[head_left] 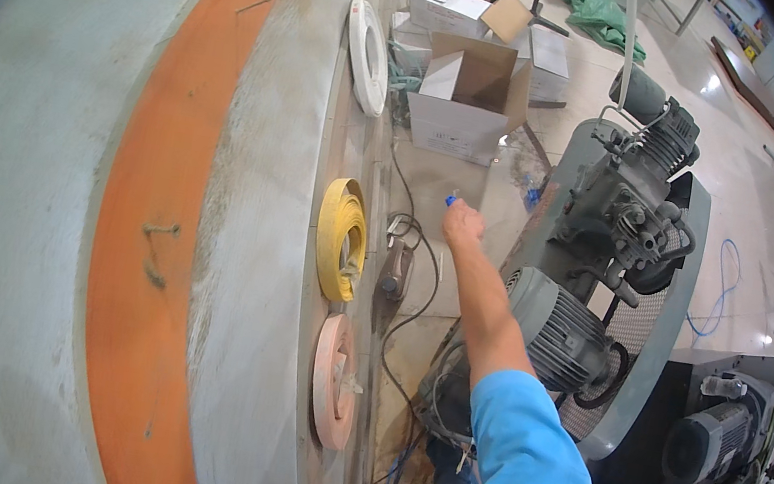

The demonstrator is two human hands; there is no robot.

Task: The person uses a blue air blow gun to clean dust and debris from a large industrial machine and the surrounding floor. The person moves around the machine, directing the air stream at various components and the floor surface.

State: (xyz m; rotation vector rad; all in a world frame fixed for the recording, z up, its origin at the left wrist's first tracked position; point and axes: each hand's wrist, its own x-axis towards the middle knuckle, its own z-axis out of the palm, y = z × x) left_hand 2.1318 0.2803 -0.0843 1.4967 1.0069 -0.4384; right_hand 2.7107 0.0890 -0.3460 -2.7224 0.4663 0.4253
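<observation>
My right hand [467, 224] reaches forward from a blue sleeve, its fingers closed. A small blue object [451, 201] pokes out at its fingertips, too small to name by kind. The hand is over the tiled floor, between the wall side and a large grey air compressor [617, 228] with a finned motor [560, 332]. Ahead of the hand stands an open cardboard box [454, 136]. A black cable [407, 321] runs along the floor to the left of my forearm, beside a brown, dusty device [395, 269]. My left hand is out of the picture.
Coiled flat bands, white [369, 57], yellow [340, 240] and pink [335, 381], hang along the wall [271, 173] on my left. More cartons [455, 5] and a green sheet [595, 14] lie farther ahead. A blue hose [725, 291] and another machine [715, 441] are at right.
</observation>
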